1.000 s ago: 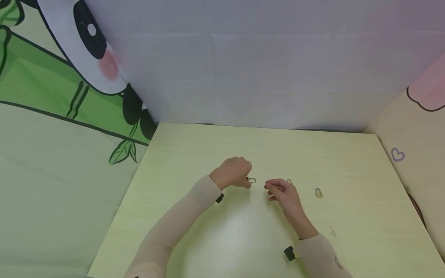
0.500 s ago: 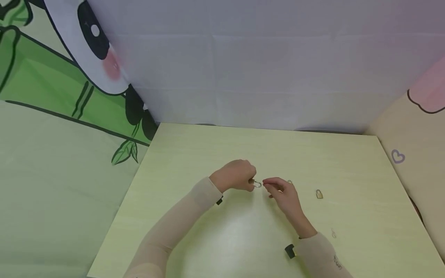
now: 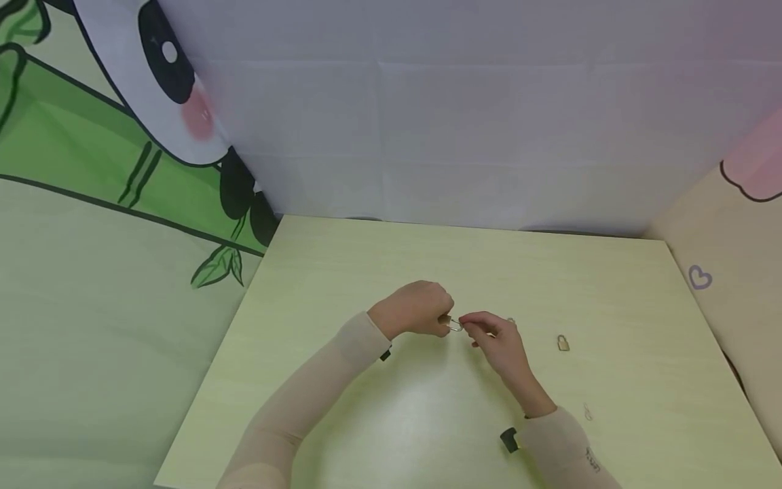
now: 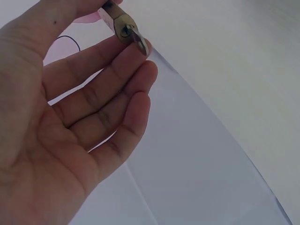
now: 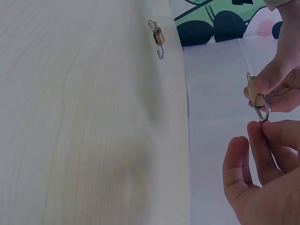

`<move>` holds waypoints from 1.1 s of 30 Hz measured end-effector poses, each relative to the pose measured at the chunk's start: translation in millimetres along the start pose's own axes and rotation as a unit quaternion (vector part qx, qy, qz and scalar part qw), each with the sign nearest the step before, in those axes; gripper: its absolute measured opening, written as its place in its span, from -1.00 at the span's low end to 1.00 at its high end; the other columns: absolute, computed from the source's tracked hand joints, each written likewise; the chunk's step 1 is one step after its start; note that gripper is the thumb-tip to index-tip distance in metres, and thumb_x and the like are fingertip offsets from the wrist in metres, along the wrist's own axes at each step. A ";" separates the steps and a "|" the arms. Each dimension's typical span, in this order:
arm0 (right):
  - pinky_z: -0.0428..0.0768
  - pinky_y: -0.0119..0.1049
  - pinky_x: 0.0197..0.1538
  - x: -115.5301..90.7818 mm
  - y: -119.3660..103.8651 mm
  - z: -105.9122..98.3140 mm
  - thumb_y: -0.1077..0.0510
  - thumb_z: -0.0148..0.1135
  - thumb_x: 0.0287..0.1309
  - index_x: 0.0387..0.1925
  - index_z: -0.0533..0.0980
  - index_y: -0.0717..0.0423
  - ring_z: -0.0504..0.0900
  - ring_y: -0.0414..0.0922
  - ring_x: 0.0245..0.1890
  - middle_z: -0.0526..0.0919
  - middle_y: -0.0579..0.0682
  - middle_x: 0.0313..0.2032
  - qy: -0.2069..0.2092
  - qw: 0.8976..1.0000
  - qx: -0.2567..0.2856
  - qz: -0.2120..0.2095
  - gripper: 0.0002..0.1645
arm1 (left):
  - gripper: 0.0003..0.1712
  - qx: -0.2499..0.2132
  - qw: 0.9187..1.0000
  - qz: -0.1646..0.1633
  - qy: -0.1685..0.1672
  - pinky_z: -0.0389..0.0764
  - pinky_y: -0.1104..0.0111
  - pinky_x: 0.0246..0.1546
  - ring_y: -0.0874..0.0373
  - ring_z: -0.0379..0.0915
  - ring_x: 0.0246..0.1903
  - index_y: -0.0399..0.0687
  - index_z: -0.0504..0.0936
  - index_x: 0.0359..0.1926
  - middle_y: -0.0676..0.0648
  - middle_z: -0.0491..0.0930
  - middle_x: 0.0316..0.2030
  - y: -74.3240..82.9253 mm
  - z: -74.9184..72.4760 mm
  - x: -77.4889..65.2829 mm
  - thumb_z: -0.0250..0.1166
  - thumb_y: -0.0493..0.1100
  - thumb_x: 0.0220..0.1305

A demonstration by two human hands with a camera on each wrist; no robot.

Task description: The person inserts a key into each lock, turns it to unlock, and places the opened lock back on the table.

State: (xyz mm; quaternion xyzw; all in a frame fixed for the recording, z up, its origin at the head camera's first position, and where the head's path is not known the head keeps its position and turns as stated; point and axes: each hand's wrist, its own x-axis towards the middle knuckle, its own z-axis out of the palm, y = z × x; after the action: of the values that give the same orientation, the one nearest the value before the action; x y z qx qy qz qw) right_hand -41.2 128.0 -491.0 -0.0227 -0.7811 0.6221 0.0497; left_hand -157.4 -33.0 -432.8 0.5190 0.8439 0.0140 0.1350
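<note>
My left hand (image 3: 415, 309) pinches a small brass padlock (image 5: 255, 91) by its body, between thumb and fingers. A metal key (image 4: 139, 41) sticks out of the lock's base in the left wrist view. The silver shackle (image 5: 265, 111) points toward my right hand (image 3: 497, 343). My right thumb and fingertips pinch the shackle's curved end; the other right fingers are loosely bent. The padlock is held above the table, and in the head view the left hand hides most of its body.
On the pale wooden table (image 3: 366, 251) lies a second padlock (image 3: 563, 343) to the right. A small thin item (image 3: 588, 411), too faint to tell, lies nearer. Another metal piece (image 3: 511, 320) is partly behind the right hand. The right wrist view shows a padlock with a raised shackle (image 5: 158, 37).
My left hand has moved slightly right and toward me with the padlock. The gap to the right fingertips has closed, and these now touch the shackle. The right hand has barely shifted.
</note>
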 end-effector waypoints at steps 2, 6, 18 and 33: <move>0.65 0.02 -0.19 -0.2 -0.3 0.0 0.36 0.20 0.33 -0.08 0.63 0.39 0.60 0.26 -0.16 0.69 0.26 -0.15 0.000 1.000 -0.004 0.000 -0.80 | -0.58 -0.003 1.000 0.001 0.002 0.15 0.43 -0.50 0.27 0.03 -0.59 0.04 0.28 -0.65 0.12 0.12 -0.65 -0.2 0.0 0.0 0.35 -0.18 0.17; 0.66 -0.03 -0.20 1.0 2.4 -0.1 0.36 0.19 0.34 -0.08 0.63 0.39 0.63 0.09 -0.20 0.69 0.28 -0.14 -0.002 1.000 -0.010 0.002 -0.80 | -0.60 -0.001 1.000 0.003 0.007 0.18 0.44 -0.51 0.28 0.06 -0.59 0.04 0.33 -0.64 0.12 0.17 -0.66 -1.3 -0.3 0.6 0.36 -0.15 0.18; 0.64 -0.26 -0.23 7.9 44.7 3.6 0.25 0.25 0.34 -0.09 0.68 0.22 0.60 0.03 -0.20 0.71 0.19 -0.15 -0.001 0.999 0.007 0.036 -0.82 | -0.65 -0.003 1.000 -0.007 0.007 0.27 0.47 -0.48 0.30 0.16 -0.59 0.03 0.43 -0.59 0.14 0.33 -0.64 -2.8 -2.4 0.8 0.40 -0.07 0.21; 0.63 -0.28 -0.25 5.5 41.0 7.0 0.28 0.25 0.33 -0.15 0.68 0.22 0.60 0.07 -0.22 0.72 0.06 -0.25 -0.006 0.999 0.009 0.054 -0.86 | -0.69 0.009 1.000 -0.012 0.016 0.24 0.46 -0.49 0.30 0.14 -0.59 0.03 0.44 -0.58 0.14 0.31 -0.65 -6.0 -1.2 1.2 0.38 -0.12 0.18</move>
State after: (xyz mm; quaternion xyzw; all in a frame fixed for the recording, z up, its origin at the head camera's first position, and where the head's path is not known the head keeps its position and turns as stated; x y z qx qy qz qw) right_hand -48.5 131.1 -532.2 -0.0606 -0.7736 0.6307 0.0121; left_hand -163.5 -34.5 -432.9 0.5099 0.8522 0.0130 0.1168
